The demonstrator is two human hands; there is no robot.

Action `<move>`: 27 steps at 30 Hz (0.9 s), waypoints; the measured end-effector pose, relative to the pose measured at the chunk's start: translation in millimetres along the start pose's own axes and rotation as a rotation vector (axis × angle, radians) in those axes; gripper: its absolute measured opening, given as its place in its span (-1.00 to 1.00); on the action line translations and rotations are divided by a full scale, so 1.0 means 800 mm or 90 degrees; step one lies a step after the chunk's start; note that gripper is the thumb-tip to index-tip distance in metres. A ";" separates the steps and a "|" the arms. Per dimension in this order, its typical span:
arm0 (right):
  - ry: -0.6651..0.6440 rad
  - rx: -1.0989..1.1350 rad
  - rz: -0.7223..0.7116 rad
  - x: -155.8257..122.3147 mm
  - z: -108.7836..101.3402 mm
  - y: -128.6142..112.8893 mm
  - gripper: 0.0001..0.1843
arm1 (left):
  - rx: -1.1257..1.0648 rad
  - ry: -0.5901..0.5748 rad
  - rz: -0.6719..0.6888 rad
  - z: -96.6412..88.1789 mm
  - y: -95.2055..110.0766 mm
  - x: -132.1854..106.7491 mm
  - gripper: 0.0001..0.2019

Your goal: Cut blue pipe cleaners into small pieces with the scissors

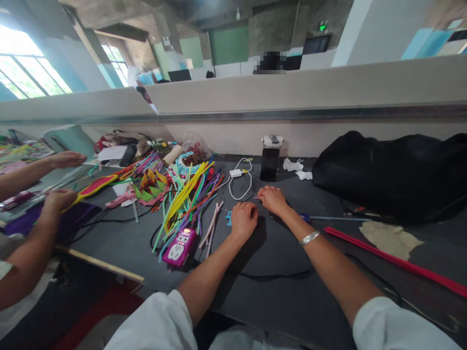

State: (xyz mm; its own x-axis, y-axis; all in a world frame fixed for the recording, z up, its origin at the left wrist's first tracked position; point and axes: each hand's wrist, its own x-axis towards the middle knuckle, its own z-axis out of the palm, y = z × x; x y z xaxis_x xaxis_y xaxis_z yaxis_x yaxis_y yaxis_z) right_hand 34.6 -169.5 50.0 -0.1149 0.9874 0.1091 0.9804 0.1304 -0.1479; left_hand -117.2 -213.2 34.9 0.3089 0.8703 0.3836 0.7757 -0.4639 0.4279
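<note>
On dark table [284, 287], left hand [243, 218] fisted, right hand [272, 199] curled beside

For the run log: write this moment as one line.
left hand: curled on table | right hand: curled beside it | nearby: pipe cleaners, purple power strip

both hands [244, 218] [272, 199] curled, knuckles up, side by side

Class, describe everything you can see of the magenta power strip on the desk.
The magenta power strip is a glossy plastic block with white socket faces and a lit indicator at its far end. It lies flat and askew on the dark table, pipe cleaners touching its far end, left of the left hand.
</note>
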 end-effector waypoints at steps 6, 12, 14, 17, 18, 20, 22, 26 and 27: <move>-0.013 0.002 0.042 -0.009 -0.008 0.019 -0.79 | 0.001 0.011 0.009 0.001 -0.002 0.001 -0.89; -0.044 0.022 0.075 -0.010 -0.008 0.037 -0.77 | 0.010 0.000 0.002 0.003 -0.004 0.001 -0.90; -0.052 0.033 0.083 -0.011 -0.010 0.041 -0.76 | 0.012 -0.008 -0.006 0.003 -0.004 0.001 -0.89; -0.050 0.040 0.100 -0.015 -0.019 0.048 -0.75 | 0.010 -0.016 -0.011 0.004 -0.004 0.002 -0.88; -0.051 0.040 0.107 -0.017 -0.022 0.051 -0.75 | 0.008 -0.017 -0.011 0.004 -0.004 0.002 -0.88; -0.059 0.037 0.120 -0.021 -0.029 0.058 -0.77 | 0.006 -0.016 -0.011 0.005 -0.005 0.002 -0.87; -0.075 0.031 0.140 -0.024 -0.034 0.064 -0.81 | 0.004 -0.012 -0.010 0.006 -0.005 0.002 -0.87; -0.107 0.019 0.194 -0.026 -0.035 0.070 -0.81 | 0.005 -0.012 -0.008 0.007 -0.006 0.002 -0.88; -0.114 0.021 0.202 -0.026 -0.033 0.070 -0.80 | 0.007 -0.013 -0.008 0.006 -0.006 0.002 -0.88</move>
State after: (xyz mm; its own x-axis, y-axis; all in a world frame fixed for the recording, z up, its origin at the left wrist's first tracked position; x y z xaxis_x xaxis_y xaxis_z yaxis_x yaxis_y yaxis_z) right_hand 96.2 -184.8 65.7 0.1648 0.9789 -0.1206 0.9663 -0.1848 -0.1792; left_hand -117.8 -209.0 29.1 0.3098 0.8794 0.3615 0.7852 -0.4510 0.4242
